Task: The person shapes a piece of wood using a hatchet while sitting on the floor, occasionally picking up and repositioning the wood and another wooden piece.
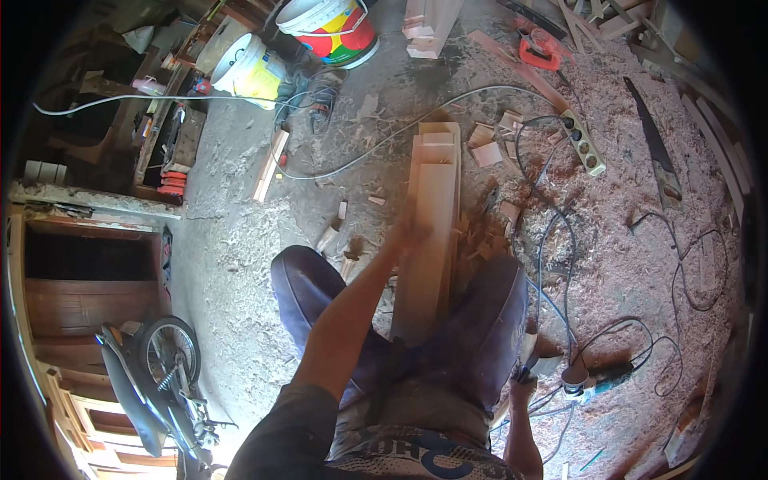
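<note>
Between my knees stretches a stack of pale wooden boards [436, 200], its far ends stepped. My left hand [412, 232] reaches across to the left edge of the upper board; motion blur hides its fingers. Low at my right side, beside my thigh, my right hand [522, 390] is closed around something dark that I cannot make out. Close to that hand, on the shavings, lies a corded power tool [604, 382] with a teal and dark body and a round metal end.
A power strip [584, 144] and looping cables lie on the right, near a handsaw [652, 140] on wood shavings. Farther off are a red-orange saw [540, 52], another power tool [320, 104] and two paint buckets [252, 70]. A motorcycle [156, 384] stands at left.
</note>
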A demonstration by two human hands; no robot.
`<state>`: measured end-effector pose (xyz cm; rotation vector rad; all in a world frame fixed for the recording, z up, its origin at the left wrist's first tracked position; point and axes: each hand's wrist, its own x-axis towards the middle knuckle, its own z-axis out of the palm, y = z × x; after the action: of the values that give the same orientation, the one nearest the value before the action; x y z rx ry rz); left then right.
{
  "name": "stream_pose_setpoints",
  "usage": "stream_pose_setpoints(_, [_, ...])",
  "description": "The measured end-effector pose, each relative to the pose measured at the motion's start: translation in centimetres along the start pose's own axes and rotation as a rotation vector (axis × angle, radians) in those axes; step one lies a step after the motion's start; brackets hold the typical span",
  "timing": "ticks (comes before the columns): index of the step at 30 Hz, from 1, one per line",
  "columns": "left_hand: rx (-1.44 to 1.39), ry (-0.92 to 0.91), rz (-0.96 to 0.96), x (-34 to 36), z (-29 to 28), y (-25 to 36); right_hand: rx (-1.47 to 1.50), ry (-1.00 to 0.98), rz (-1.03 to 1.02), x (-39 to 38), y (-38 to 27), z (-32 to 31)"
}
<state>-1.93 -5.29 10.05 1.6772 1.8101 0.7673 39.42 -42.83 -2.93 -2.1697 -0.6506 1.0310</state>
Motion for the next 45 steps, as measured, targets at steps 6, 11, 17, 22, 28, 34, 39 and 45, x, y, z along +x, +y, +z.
stream_pose_setpoints(6, [-0.074,-0.016,-0.669,-5.4,-1.1,1.4,0.074,-0.068,0.029,0.0,-0.5,0.7])
stream_pose_setpoints(11, [-0.105,-0.042,-0.688,-3.8,-0.5,0.9,0.018,0.007,0.024,0.4,2.3,1.6])
stream_pose_setpoints(17, [-0.169,-0.003,-0.425,-2.8,-3.3,6.6,-0.191,0.291,-0.47,-0.9,-2.8,1.3])
stream_pose_setpoints(22, [-0.344,0.242,-0.117,-4.2,-7.1,9.2,0.117,0.037,-0.785,-1.7,-33.8,1.1])
stream_pose_setpoints(28, [-0.389,0.377,0.03,-8.0,-10.9,10.6,0.17,-0.175,-1.111,-6.2,-56.2,4.0])
stream_pose_setpoints(34, [-0.206,0.468,0.095,-10.4,-11.4,11.9,0.124,-0.177,-1.018,-6.6,-61.1,7.8])
stream_pose_setpoints(39, [-0.042,0.625,0.242,-9.4,-12.7,12.5,0.127,-0.03,-1.26,-6.3,-61.4,8.2])
stream_pose_setpoints(45, [0.031,0.657,0.288,-6.7,-14.5,10.9,0.591,-0.704,-0.889,-6.2,-60.6,9.8])
